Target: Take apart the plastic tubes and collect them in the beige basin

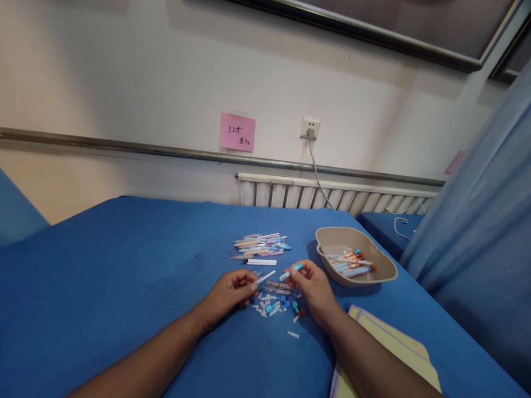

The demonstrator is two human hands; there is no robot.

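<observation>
My left hand (236, 288) is closed around a slim white pen part (266, 277), which points up and to the right. Between the fingers of my right hand (312, 286) is a short teal-and-white pen barrel (290, 272), tilted toward the left hand. The two pieces are apart. Below and between the hands lies a heap of small white, blue and teal plastic pen pieces (265, 305). Several clear patterned barrels (277, 288) lie just above that heap. Farther back is a pile of pen parts (261, 245), with white tubes (262, 262) in front of it.
A beige plastic basin (332, 232) holding several pens (352, 263) stands to the right. A folded yellow cloth (385, 342) lies under my right forearm. Blue cloth (124, 276) covers the table. Behind are a radiator (286, 194) and a plugged-in cable (315, 166); a blue curtain (477, 193) hangs right.
</observation>
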